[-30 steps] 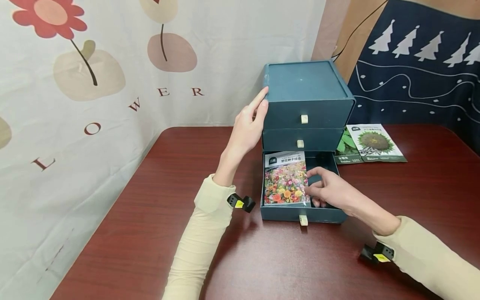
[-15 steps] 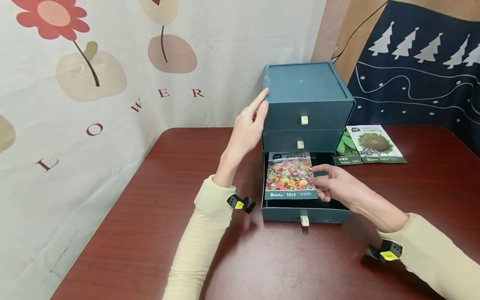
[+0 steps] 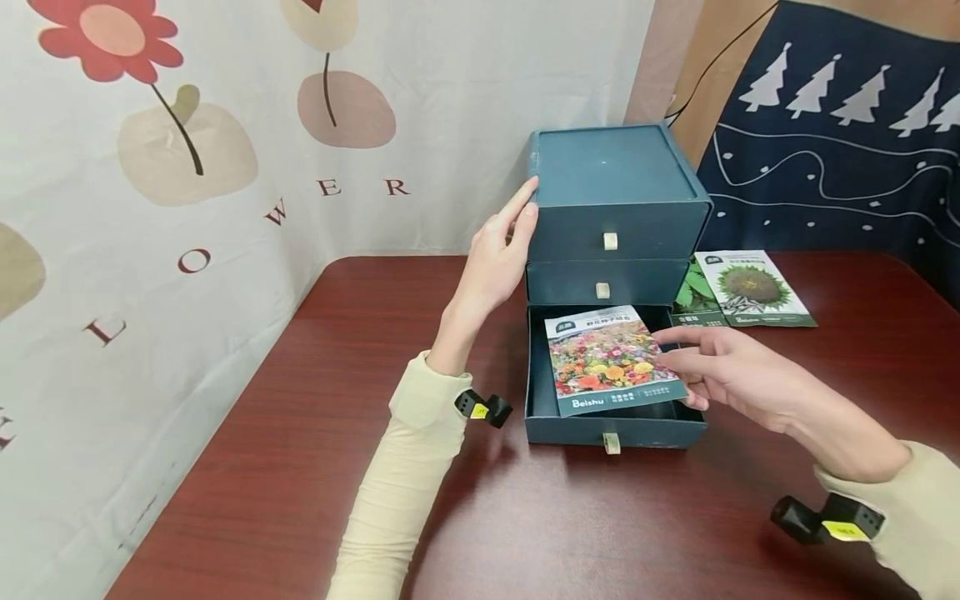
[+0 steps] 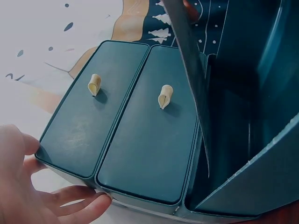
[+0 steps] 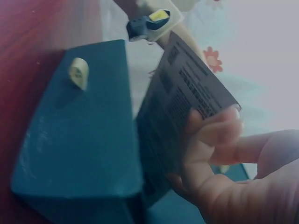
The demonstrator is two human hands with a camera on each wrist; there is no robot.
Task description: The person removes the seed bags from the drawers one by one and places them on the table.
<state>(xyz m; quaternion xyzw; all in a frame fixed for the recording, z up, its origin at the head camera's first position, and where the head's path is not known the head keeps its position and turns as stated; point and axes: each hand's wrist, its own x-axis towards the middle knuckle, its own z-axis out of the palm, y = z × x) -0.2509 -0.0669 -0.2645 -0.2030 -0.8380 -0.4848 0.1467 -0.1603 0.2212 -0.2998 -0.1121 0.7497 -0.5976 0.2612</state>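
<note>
My right hand (image 3: 738, 375) pinches a seed packet (image 3: 611, 358) by its right edge. The packet has a colourful flower picture and a green band at the bottom. It is tilted above the pulled-out bottom drawer (image 3: 577, 432); its printed back (image 5: 187, 88) faces the right wrist view. My left hand (image 3: 491, 254) rests against the upper left side of the dark teal drawer box (image 3: 622, 167). In the left wrist view, the left thumb lies at the front corner and the other fingers (image 4: 79, 207) lie along the side.
Two more seed packets lie on the table right of the box, a sunflower one (image 3: 753, 287) partly over a green-leaf one (image 3: 693, 300). The upper two drawers, with cream pull tabs (image 3: 611, 242), are closed. A printed cloth (image 3: 450, 100) hangs behind the reddish-brown table (image 3: 360, 333).
The flower packet has risen out of the bottom drawer and shifted right, turning slightly. My right hand has moved right with it. The left hand stays against the box.
</note>
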